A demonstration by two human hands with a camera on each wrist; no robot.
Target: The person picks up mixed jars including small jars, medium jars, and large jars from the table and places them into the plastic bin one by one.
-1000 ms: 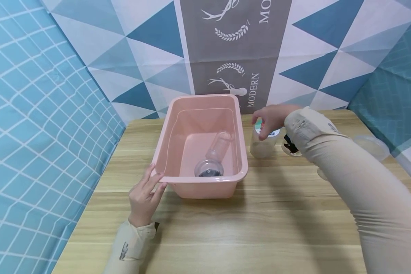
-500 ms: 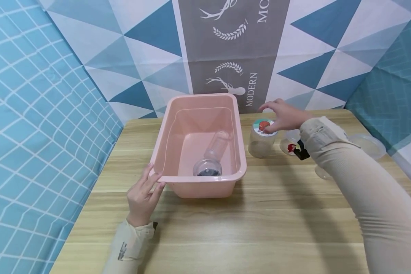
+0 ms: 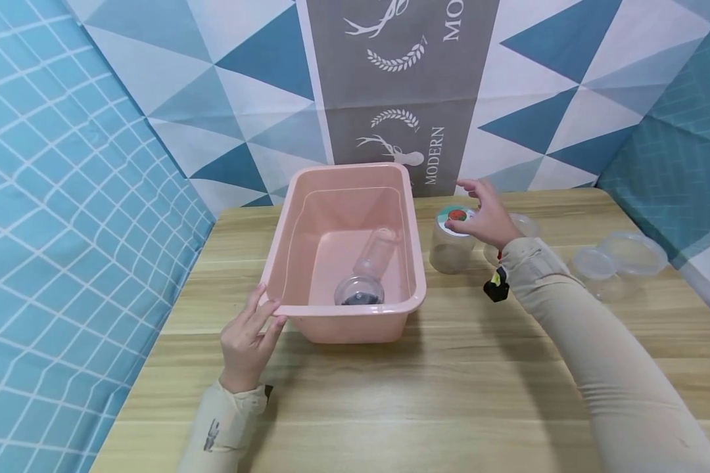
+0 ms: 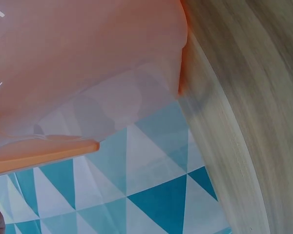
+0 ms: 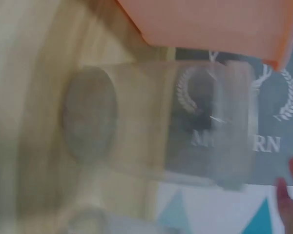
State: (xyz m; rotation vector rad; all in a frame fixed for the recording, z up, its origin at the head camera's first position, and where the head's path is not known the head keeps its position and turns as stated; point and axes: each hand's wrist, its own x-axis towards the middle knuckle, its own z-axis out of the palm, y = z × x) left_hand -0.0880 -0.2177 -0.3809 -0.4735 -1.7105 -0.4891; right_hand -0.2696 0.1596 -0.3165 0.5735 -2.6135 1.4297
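A pink plastic tub [image 3: 378, 325] stands on the wooden table. My left hand [image 3: 248, 341] holds its near left rim corner with the fingertips. Inside the tub are a clear plastic bottle-like container [image 3: 375, 256] lying tilted and a round clear container [image 3: 359, 290] with a dark base. Right of the tub stands a clear plastic jar [image 3: 451, 248] with a green and white printed lid. My right hand [image 3: 488, 217] is beside the lid, thumb and fingers spread. In the right wrist view its fingers [image 5: 285, 200] are apart from the blurred jar [image 5: 141, 122].
Behind my right hand is another clear jar [image 3: 523, 225], partly hidden. Further right are clear containers, a small one [image 3: 593, 264] and a wider one [image 3: 633, 253]. A triangle-patterned cloth wall [image 3: 260, 98] borders the back of the table [image 3: 378, 407].
My right hand has come off the jar's lid and shifted slightly right, its forearm lower, uncovering the containers at the far right. My left hand stays on the tub corner.
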